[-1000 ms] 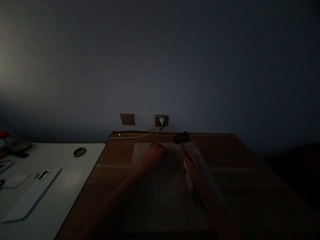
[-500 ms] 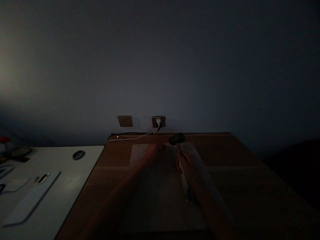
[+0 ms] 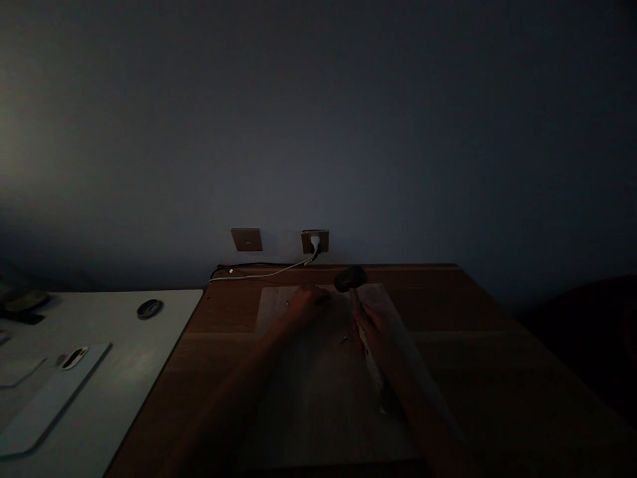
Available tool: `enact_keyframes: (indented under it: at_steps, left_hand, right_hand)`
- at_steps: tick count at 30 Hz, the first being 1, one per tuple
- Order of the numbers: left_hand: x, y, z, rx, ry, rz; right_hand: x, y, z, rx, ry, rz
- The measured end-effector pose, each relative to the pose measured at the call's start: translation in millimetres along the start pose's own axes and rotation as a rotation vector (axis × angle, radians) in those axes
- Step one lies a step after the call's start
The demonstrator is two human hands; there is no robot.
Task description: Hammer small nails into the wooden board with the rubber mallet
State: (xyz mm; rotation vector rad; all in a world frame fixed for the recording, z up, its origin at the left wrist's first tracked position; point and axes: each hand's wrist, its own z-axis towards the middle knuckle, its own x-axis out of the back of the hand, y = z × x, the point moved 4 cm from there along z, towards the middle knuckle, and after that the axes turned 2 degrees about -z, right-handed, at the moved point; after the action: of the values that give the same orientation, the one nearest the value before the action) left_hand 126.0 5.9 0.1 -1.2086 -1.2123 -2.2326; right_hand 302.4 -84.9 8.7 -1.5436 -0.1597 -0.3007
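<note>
My right hand (image 3: 374, 326) is wrapped round the upper handle of a hammer (image 3: 351, 279), whose dark, thick head points away from me above the board. The handle runs back under my forearm. At the far part of a pale flat board (image 3: 318, 398), my left hand (image 3: 307, 303) is closed with its fingers bent down. Whatever its fingertips hold, if anything, is hidden in the dim light. A small metal piece, perhaps a screw or nail (image 3: 345, 338), lies on the board just left of the hammer handle. Another tiny shiny bit (image 3: 287, 303) shows beside my left hand.
The board lies on a brown wooden table (image 3: 462, 332) against a wall. A white plug (image 3: 315, 243) sits in a wall socket, its cable trailing left. On a white table (image 3: 164, 358) at left are a round dark object (image 3: 150, 309) and a flat pale panel (image 3: 60, 398).
The view has shifted slightly to the right. My right hand still grips the hammer, its handle end a little nearer me. My left hand has barely moved on the board.
</note>
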Motion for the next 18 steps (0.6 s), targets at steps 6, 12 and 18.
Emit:
enact_keyframes:
  at_steps: [6,12,18]
  left_hand:
    - [-3,0,2,-0.027,0.008,0.054]
    - [1,2,0,0.072,0.022,0.001]
    - [2,3,-1,0.100,0.033,-0.064]
  right_hand:
    - [0,17,-8,-0.044,-0.040,-0.046]
    - [0,13,-11,-0.056,-0.047,-0.145]
    - [-9,9,-14,-0.062,-0.092,-0.158]
